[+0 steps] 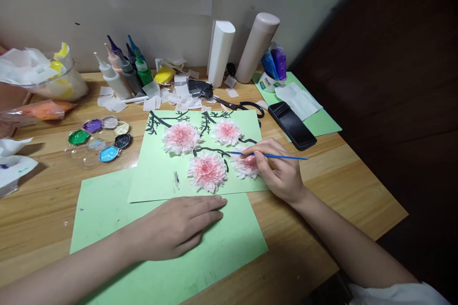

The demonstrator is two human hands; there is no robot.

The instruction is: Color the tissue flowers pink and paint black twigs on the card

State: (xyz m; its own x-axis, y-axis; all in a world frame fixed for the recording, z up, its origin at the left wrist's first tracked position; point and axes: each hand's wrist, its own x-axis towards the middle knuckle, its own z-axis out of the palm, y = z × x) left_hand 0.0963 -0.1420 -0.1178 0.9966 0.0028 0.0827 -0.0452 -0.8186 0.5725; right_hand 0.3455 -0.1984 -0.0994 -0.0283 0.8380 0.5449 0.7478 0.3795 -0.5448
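My right hand [277,169] pinches a thin blue paintbrush [282,156], its tip at a black painted branch [211,150] on a light green sheet [153,181]. Several pink-and-white tissue paper flowers [207,171] sit on this sheet, and the right-hand one is partly hidden by my fingers. Black branches with fine twigs run along its top. My left hand [186,224] lies flat, fingers stretched out, along the sheet's near edge and over a second green sheet [229,248] beneath.
A paint palette [109,154] with several colours lies at the left. Behind stand paint bottles [145,74], paper scraps [182,93], black scissors [246,106], a white bottle [222,55] and a pinkish bottle [257,50]. A black phone [293,126] lies right. A tissue-filled container [67,83] stands far left.
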